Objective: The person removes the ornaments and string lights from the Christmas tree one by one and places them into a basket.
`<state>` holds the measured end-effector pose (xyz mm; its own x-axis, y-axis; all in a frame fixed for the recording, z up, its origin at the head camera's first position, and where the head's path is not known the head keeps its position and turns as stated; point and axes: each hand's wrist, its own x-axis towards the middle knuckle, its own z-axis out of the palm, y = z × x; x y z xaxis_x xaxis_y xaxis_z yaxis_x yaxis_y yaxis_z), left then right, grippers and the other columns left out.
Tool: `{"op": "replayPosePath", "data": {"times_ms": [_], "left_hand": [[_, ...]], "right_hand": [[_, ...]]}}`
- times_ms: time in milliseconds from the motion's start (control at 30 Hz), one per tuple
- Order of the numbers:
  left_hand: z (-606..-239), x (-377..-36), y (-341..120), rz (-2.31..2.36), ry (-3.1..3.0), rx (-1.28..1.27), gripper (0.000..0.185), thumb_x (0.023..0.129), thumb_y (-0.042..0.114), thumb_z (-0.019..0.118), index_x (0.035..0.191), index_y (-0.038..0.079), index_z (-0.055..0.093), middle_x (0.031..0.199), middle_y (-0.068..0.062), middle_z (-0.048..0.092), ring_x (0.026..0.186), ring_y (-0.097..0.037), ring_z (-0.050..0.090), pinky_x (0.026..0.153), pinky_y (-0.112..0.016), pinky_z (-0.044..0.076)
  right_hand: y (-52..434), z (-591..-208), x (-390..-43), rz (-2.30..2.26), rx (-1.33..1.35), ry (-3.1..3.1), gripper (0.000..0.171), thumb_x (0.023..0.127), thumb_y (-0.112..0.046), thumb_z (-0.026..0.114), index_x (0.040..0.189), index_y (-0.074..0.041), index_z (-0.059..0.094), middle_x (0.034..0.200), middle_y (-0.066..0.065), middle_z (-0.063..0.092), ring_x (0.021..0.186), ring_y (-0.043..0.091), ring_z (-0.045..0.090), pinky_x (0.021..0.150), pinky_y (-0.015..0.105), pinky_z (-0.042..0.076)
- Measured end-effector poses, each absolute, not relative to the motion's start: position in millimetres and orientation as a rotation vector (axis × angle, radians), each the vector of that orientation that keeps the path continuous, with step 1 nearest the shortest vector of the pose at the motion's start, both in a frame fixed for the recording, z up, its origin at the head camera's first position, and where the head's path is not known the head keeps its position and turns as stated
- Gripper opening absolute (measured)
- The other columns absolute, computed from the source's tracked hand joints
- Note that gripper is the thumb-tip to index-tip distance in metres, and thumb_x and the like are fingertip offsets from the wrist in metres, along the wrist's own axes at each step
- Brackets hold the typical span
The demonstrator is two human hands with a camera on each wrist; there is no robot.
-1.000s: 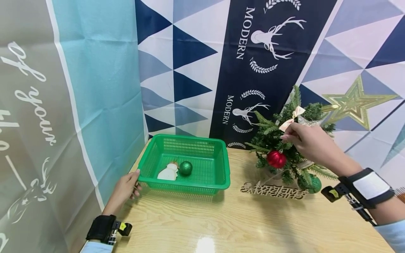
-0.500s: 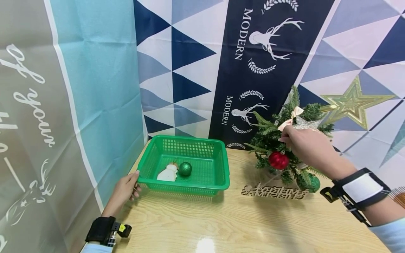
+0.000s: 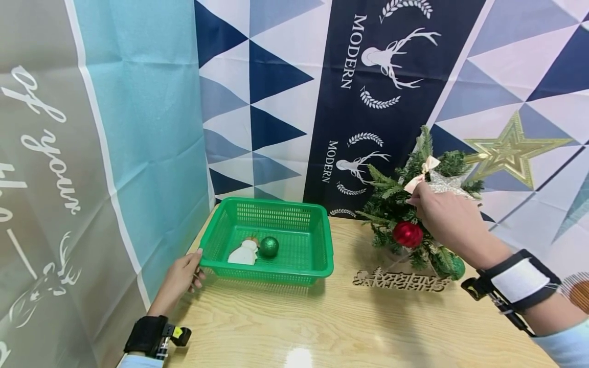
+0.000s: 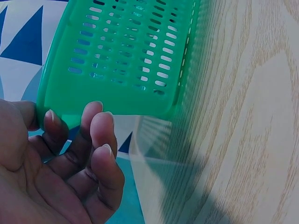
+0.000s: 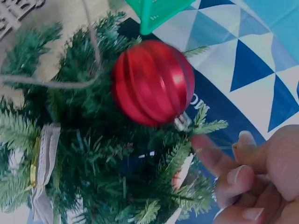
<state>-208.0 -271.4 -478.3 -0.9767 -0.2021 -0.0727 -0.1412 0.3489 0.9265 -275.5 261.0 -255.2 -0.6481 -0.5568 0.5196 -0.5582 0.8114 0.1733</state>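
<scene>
My left hand (image 3: 183, 271) grips the near left corner of a green plastic basket (image 3: 278, 203), thumb and index finger on its rim (image 4: 44, 84). Inside the basket lie a glittery green ball (image 3: 269, 247) and a white snowman-shaped piece (image 3: 244, 253). My right hand (image 3: 446, 217) is in front of a small Christmas tree (image 3: 388, 186). Its thumb and index finger pinch the thin thread of a red Christmas ball (image 3: 408, 234). In the right wrist view the ball (image 5: 153, 83) is against the branches, its silver cap towards my fingers. Whether the thread touches a branch, I cannot tell.
The tree bears a cream bow (image 3: 422, 175), a silver star (image 3: 447, 183), a large gold star (image 3: 515, 149) and a green ball (image 3: 456, 268). A wooden lettering sign (image 3: 400, 280) is low in front of it. Patterned cloth (image 3: 280, 76) hangs behind the table (image 3: 257, 327).
My right hand has shifted slightly downward, and the red ball has moved a little to the right with it. The left hand and basket stay nearly the same.
</scene>
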Motion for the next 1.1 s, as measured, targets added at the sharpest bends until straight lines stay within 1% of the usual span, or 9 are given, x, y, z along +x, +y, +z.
{"op": "replayPosePath", "data": {"times_ms": [167, 300, 433, 567, 633, 767, 900, 1000, 1100], "left_hand": [[-479.3, -207.7, -271.2, -1.735, -2.535, 0.317, 0.065, 0.109, 0.059, 0.036, 0.104, -0.003, 0.054, 0.091, -0.020, 0.065, 0.069, -0.028, 0.061, 0.061, -0.037, 0.050], [-479.9, -207.3, -270.7, -1.710, -2.548, 0.295, 0.063, 0.111, 0.057, 0.035, 0.103, -0.003, 0.054, 0.089, -0.019, 0.065, 0.067, -0.026, 0.060, 0.060, -0.040, 0.050], [-479.8, -207.6, -270.5, -1.709, -2.556, 0.288, 0.065, 0.110, 0.059, 0.035, 0.103, -0.003, 0.053, 0.090, -0.018, 0.064, 0.068, -0.027, 0.061, 0.061, -0.039, 0.050], [-479.6, -208.5, -271.0, -1.722, -2.547, 0.299, 0.066, 0.109, 0.060, 0.035, 0.103, -0.003, 0.053, 0.091, -0.020, 0.065, 0.069, -0.029, 0.062, 0.061, -0.036, 0.050], [-479.5, -208.4, -271.6, -1.711, -2.552, 0.287, 0.066, 0.110, 0.059, 0.035, 0.103, -0.004, 0.053, 0.091, -0.020, 0.065, 0.068, -0.027, 0.061, 0.060, -0.039, 0.050], [-478.2, -207.4, -271.6, -1.705, -2.561, 0.268, 0.065, 0.111, 0.057, 0.033, 0.104, -0.004, 0.053, 0.091, -0.020, 0.065, 0.066, -0.024, 0.060, 0.060, -0.042, 0.050], [-477.4, -207.7, -271.3, -1.730, -2.549, 0.305, 0.065, 0.110, 0.059, 0.035, 0.103, -0.003, 0.053, 0.091, -0.021, 0.065, 0.069, -0.027, 0.062, 0.062, -0.036, 0.050], [-477.2, -207.6, -271.5, -1.736, -2.546, 0.322, 0.065, 0.109, 0.059, 0.035, 0.103, -0.003, 0.054, 0.092, -0.021, 0.065, 0.070, -0.029, 0.062, 0.062, -0.036, 0.050], [-477.8, -207.6, -271.8, -1.734, -2.549, 0.318, 0.065, 0.109, 0.060, 0.035, 0.105, -0.002, 0.054, 0.092, -0.019, 0.064, 0.072, -0.030, 0.062, 0.063, -0.036, 0.050]], "right_hand": [[257.5, -254.9, -273.4, 0.049, 0.696, -2.570, 0.012, 0.112, -0.016, 0.047, 0.104, -0.007, 0.049, 0.056, -0.004, 0.046, 0.040, 0.014, 0.039, 0.034, 0.032, 0.027], [256.8, -256.2, -272.5, 0.030, 0.664, -2.560, 0.012, 0.111, -0.015, 0.046, 0.104, -0.005, 0.047, 0.055, -0.002, 0.043, 0.040, 0.017, 0.037, 0.033, 0.031, 0.027], [257.1, -258.8, -272.8, 0.018, 0.665, -2.443, 0.016, 0.111, -0.016, 0.050, 0.102, -0.003, 0.047, 0.050, -0.002, 0.036, 0.037, 0.016, 0.034, 0.031, 0.031, 0.024], [258.6, -259.6, -274.7, 0.039, 0.656, -2.385, 0.018, 0.109, -0.015, 0.054, 0.100, -0.002, 0.049, 0.050, -0.001, 0.036, 0.037, 0.016, 0.034, 0.032, 0.032, 0.023], [259.9, -259.2, -275.8, 0.043, 0.646, -2.394, 0.016, 0.108, -0.013, 0.056, 0.098, -0.002, 0.050, 0.051, -0.001, 0.036, 0.038, 0.016, 0.034, 0.032, 0.031, 0.024], [261.8, -258.4, -278.6, 0.047, 0.671, -2.377, 0.012, 0.102, -0.011, 0.066, 0.096, -0.003, 0.058, 0.055, -0.001, 0.045, 0.039, 0.016, 0.038, 0.032, 0.034, 0.027], [262.1, -259.0, -281.3, 0.029, 0.719, -2.319, 0.010, 0.092, -0.008, 0.077, 0.089, -0.004, 0.068, 0.069, 0.006, 0.059, 0.042, 0.019, 0.046, 0.034, 0.037, 0.033], [262.4, -258.6, -281.5, 0.016, 0.735, -2.305, 0.010, 0.087, -0.006, 0.081, 0.086, -0.004, 0.071, 0.076, 0.009, 0.063, 0.045, 0.021, 0.050, 0.035, 0.039, 0.037], [262.8, -255.9, -280.1, 0.025, 0.730, -2.340, 0.009, 0.088, -0.005, 0.079, 0.088, -0.004, 0.071, 0.079, 0.009, 0.065, 0.048, 0.023, 0.054, 0.037, 0.040, 0.040]]}}
